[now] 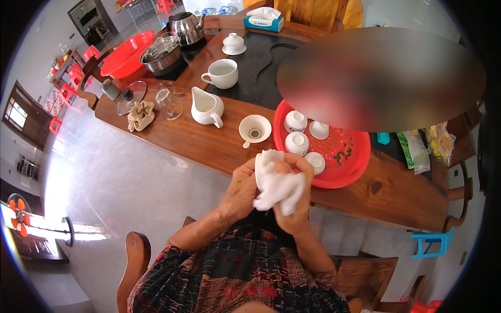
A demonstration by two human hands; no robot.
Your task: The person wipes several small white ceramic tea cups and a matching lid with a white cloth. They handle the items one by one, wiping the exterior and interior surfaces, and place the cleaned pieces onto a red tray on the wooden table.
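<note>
At the table's near edge, my left hand (pixel 239 189) is closed around a small white cup (pixel 258 169), whose rim shows beside the fingers. My right hand (pixel 296 211) grips a white cloth (pixel 279 190) and presses it against the cup; the cloth hides most of it. Just beyond my hands, several small white cups (pixel 297 142) stand upside down in a red tray (pixel 360 172). A white tea strainer (pixel 255 129) and a white pitcher (pixel 207 107) stand to the left of the tray.
Farther left are a crumpled beige cloth (pixel 141 116), a clear glass (pixel 168 103) and a glass lid (pixel 130 98). A white mug (pixel 222 73), lidded bowl (pixel 234 44), kettle (pixel 186 28) and red basin (pixel 127 55) stand behind. A blurred patch covers the upper right.
</note>
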